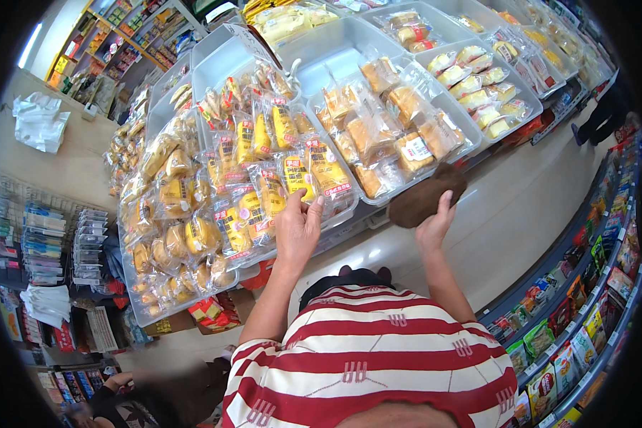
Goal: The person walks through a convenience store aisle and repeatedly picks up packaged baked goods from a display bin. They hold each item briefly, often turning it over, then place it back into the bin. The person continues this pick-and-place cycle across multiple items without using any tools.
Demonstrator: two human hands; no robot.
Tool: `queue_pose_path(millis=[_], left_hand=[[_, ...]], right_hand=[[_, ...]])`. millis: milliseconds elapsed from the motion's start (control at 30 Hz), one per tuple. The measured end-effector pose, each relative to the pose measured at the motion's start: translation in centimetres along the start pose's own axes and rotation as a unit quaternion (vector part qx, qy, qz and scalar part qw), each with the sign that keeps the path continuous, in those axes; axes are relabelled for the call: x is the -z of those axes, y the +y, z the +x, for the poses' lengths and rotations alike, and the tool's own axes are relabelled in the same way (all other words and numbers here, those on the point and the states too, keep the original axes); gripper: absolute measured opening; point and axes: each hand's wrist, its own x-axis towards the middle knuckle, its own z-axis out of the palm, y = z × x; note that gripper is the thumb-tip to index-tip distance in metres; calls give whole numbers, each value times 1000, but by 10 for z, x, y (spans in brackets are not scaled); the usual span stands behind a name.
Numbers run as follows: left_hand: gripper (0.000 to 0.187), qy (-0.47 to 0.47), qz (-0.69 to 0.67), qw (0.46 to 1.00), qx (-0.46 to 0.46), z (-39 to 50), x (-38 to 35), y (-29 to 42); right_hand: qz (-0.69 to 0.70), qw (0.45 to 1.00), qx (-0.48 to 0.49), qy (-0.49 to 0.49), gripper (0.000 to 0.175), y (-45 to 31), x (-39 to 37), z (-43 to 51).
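My left hand (298, 231) is over the front edge of a clear plastic bin (329, 223), thumb and forefinger slightly apart. Nothing shows in its grasp; whether its fingertips touch the yellow bread packets (298, 175) just beyond cannot be told. My right hand (434, 223) holds a folded brown cloth (427, 197), its thumb on top and the other fingers mostly hidden. The cloth is beside the front corner of a bin of wrapped toast-like bread (372, 136). Left of the yellow packets, another bin holds round wrapped buns (175, 238).
Further bins hold pale wrapped cakes (473, 80) and other packets. A curved snack shelf (545, 348) runs behind me on the right. Another person (166, 396) is at lower left; a person's legs (602, 115) show at far right. White plastic bags (41, 122) hang at left.
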Motion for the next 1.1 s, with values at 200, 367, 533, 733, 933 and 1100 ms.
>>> queue_pose_path(millis=[200, 367, 533, 733, 933, 1100], left_hand=[[30, -32, 69, 997, 7, 14, -10, -11], [28, -41, 44, 997, 46, 21, -11, -22], [28, -42, 78, 995, 36, 24, -11, -23], [28, -64, -11, 995, 76, 26, -8, -10], [28, -90, -56, 992, 73, 26, -7, -7], [27, -100, -70, 990, 75, 25, -4, -4]], right_hand=[[-86, 992, -8, -89, 56, 8, -8, -45], [-106, 987, -13, -120, 57, 8, -8, -49], [-199, 978, -46, -41, 62, 1, -9, -54], [-173, 980, 5, -99, 55, -7, -14, -47], [-186, 974, 76, -107, 53, -15, -8, -41], [-191, 975, 102, -58, 51, -11, -11, -26]])
